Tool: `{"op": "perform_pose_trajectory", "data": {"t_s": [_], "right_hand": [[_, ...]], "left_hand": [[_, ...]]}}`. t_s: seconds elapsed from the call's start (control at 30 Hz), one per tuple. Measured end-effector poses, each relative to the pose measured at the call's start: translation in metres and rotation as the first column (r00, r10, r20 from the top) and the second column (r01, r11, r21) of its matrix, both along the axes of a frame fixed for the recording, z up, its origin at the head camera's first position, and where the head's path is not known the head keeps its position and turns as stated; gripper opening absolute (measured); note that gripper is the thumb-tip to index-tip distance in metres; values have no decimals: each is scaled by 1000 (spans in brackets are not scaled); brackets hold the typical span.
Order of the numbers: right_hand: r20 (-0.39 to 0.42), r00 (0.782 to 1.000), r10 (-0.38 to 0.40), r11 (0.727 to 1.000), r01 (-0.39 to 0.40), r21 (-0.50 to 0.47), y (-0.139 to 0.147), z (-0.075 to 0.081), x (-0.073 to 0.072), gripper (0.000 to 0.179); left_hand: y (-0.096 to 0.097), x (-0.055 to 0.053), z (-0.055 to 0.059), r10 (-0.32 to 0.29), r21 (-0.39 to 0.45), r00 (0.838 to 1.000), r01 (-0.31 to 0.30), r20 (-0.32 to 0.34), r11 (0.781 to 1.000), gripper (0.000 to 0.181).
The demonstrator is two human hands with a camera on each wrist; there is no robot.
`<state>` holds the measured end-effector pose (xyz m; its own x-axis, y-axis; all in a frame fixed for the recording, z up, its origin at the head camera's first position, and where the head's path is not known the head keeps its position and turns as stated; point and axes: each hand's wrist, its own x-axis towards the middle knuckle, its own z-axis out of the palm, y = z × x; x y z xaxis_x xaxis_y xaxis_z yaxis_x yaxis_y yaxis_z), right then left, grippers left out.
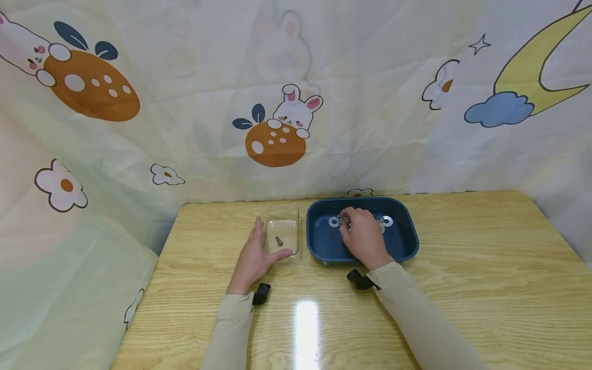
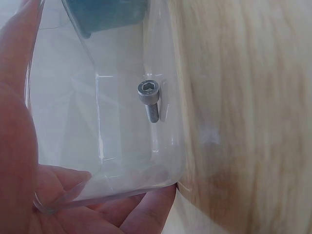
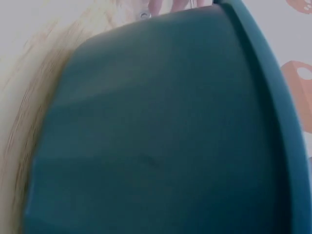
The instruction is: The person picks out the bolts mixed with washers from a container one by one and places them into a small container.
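My left hand (image 1: pixel 253 263) rests around the left and near sides of a clear plastic box (image 1: pixel 283 220), fingers straight and thumb spread along the near wall. Inside the box lies one silver socket-head screw (image 2: pixel 150 100), with its hex recess showing in the left wrist view. My right hand (image 1: pixel 365 237) reaches into a dark blue tray (image 1: pixel 407 241), thumb and fingertips curled together at a small metal part (image 1: pixel 342 220), which the fingers partly hide. A flat washer (image 1: pixel 333 222) lies just left of these fingertips, and another washer (image 1: pixel 387 221) lies to their right.
Box and tray stand side by side on a wood-grain table (image 1: pixel 485 277), with a narrow gap between them. A printed cloth (image 1: pixel 208 128) hangs behind the table's back edge. The tray's outer wall (image 3: pixel 161 126) fills most of the right wrist view.
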<state>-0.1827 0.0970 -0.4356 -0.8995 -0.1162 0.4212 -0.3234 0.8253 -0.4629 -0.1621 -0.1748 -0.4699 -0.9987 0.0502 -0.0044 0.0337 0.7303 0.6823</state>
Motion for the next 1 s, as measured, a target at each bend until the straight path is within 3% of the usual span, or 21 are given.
{"op": "perform_pose_trajectory", "data": {"t_s": [1.0], "right_hand": [[-7,997,74,993,-74,-91,-37,-1,9,13]], "left_hand": [[0,1,1,10,11,1000,-10,-4,1000,127]]}}
